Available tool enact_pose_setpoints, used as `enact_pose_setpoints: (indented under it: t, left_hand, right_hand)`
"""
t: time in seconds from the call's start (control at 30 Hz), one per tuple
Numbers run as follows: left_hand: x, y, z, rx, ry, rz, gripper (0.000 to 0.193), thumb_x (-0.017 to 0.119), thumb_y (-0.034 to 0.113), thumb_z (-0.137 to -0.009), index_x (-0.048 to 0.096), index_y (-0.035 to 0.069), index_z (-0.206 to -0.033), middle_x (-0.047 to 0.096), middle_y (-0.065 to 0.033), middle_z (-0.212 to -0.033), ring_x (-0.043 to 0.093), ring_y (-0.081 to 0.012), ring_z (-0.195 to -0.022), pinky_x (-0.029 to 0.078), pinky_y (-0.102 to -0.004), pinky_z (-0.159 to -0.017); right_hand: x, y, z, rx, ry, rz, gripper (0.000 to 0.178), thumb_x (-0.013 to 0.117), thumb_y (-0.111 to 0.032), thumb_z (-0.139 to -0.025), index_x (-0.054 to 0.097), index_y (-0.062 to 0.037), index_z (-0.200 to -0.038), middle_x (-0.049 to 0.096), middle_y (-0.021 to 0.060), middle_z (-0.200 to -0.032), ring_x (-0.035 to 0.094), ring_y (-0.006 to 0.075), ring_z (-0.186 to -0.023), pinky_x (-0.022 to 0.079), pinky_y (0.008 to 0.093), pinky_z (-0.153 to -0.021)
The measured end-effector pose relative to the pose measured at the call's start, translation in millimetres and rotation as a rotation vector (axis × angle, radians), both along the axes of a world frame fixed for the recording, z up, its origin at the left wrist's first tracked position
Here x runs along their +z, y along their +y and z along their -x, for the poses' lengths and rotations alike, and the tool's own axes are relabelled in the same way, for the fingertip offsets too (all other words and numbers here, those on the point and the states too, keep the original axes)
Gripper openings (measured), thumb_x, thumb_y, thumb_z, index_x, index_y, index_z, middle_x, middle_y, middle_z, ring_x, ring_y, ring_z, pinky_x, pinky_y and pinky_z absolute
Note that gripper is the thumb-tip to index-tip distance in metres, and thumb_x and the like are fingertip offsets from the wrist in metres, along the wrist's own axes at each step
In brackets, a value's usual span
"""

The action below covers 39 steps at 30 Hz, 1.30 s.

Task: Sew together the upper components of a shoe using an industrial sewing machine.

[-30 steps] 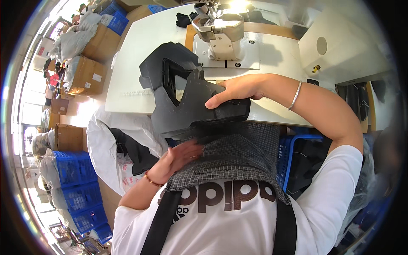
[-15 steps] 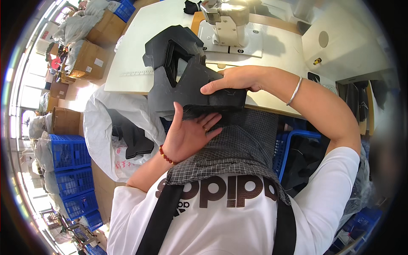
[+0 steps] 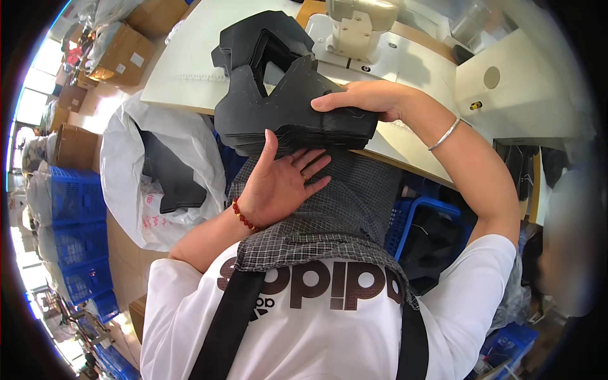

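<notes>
A thick stack of black, angular cut sheet pieces with a notched opening lies over the near edge of the white table. My right hand grips the stack's right end, thumb on top and the other fingers hidden beneath or behind it. My left hand is open, palm up and fingers spread, just below the stack's near edge. Its fingertips are close to the layered edges; whether they touch I cannot tell.
A white machine stands behind the stack. To the left, a white bag holds more black pieces. A blue basket with black pieces is at my right side. Blue crates and cardboard boxes stand along the left.
The whole view has shifted a little. More of the stack's layered near edge shows now. My right hand keeps its grip, and my left hand stays open beside the near edge.
</notes>
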<state>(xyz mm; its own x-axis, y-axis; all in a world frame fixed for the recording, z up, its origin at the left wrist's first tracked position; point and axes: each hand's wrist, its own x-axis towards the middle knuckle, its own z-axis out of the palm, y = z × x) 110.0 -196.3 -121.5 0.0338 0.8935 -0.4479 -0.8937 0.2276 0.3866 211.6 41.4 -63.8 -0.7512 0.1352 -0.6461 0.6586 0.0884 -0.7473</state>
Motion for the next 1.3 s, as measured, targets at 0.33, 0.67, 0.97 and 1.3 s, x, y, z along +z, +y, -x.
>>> enact_pose_setpoints:
  t: [0.33, 0.67, 0.97, 1.3]
  left_hand:
    - [-5.4, -0.8, -1.0, -0.01, -0.056, -0.074, 0.118, 0.054, 0.082, -0.086, 0.019, -0.005, -0.157, 0.026, -0.0173, -0.162, 0.023, -0.0284, -0.153, 0.022, -0.0512, -0.123]
    - [-7.0, 4.6, -4.5, 0.002, -0.061, -0.081, 0.121, 0.051, 0.085, -0.084, 0.016, -0.005, -0.158, 0.022, -0.0188, -0.164, 0.02, -0.0308, -0.155, 0.018, -0.0541, -0.125]
    - [-12.1, 0.5, 0.7, -0.074, -0.042, -0.044, 0.118, 0.049, 0.08, -0.089, 0.011, -0.007, -0.159, 0.021, -0.0221, -0.166, 0.022, -0.0318, -0.154, 0.024, -0.0517, -0.124]
    - [83.4, -10.4, 63.4, 0.043, 2.067, -0.877, 0.039, 0.084, 0.01, -0.072, 0.074, 0.003, -0.109, 0.071, -0.014, -0.119, 0.068, -0.0325, -0.112, 0.051, -0.0466, -0.105]
  right_hand:
    - [0.0, -4.2, 3.1, -0.05, 0.005, 0.019, 0.078, 0.079, -0.058, -0.082, 0.063, 0.0051, -0.125, 0.07, 0.011, -0.113, 0.069, 0.0151, -0.099, 0.056, 0.0263, -0.086]
    - [10.6, -0.5, 1.8, -0.018, -0.053, 0.057, 0.09, 0.08, -0.066, -0.077, 0.062, 0.0046, -0.131, 0.067, 0.0161, -0.126, 0.064, 0.0219, -0.117, 0.049, 0.0302, -0.101]
    - [-6.2, -3.8, -41.7, -0.217, 0.399, -0.666, 0.054, 0.056, -0.047, -0.104, 0.061, -0.0008, -0.132, 0.068, 0.0083, -0.116, 0.061, 0.0163, -0.11, 0.046, 0.0325, -0.1]
    - [-77.0, -18.5, -216.6, -0.546, -0.038, -1.871, 0.012, 0.062, -0.003, -0.082, 0.068, -0.0024, -0.093, 0.061, 0.0138, -0.092, 0.06, 0.0339, -0.092, 0.051, 0.0454, -0.08]
